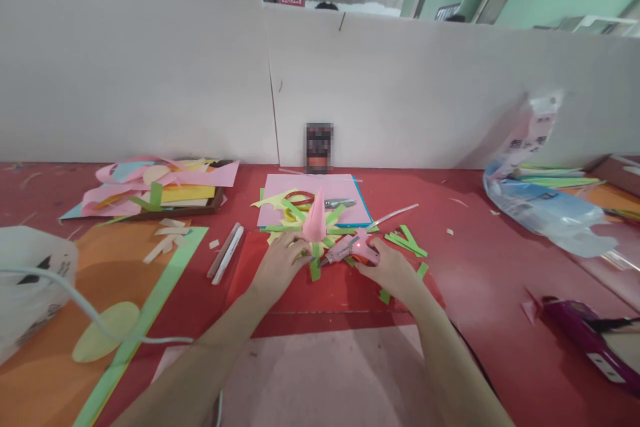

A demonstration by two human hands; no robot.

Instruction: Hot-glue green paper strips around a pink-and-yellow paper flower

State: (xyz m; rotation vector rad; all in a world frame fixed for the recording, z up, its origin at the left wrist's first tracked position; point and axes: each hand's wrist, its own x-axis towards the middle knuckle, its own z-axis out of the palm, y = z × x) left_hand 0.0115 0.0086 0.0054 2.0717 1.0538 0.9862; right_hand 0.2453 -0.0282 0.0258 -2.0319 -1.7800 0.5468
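Note:
A pink paper cone [315,219] stands upright in the middle, with green strips [335,215] and pale yellow paper pieces spreading around its base. My left hand [286,259] is at the left of that base, fingers curled and pinched on its edge beside a green strip [315,268]. The exact spot it grips is partly hidden by the fingers. In my right hand [385,263] is a pink hot glue gun [350,248], its nozzle pointing left at the paper near the cone's base. A small light glows on the gun's body.
Scissors [341,203] lie behind the cone on pink sheets [280,184]. Two pens [227,255] are to the left. A tray of coloured paper [195,197] sits back left; a plastic bag [545,193] and a purple tool [585,333] are right. A white cable [90,310] crosses the left.

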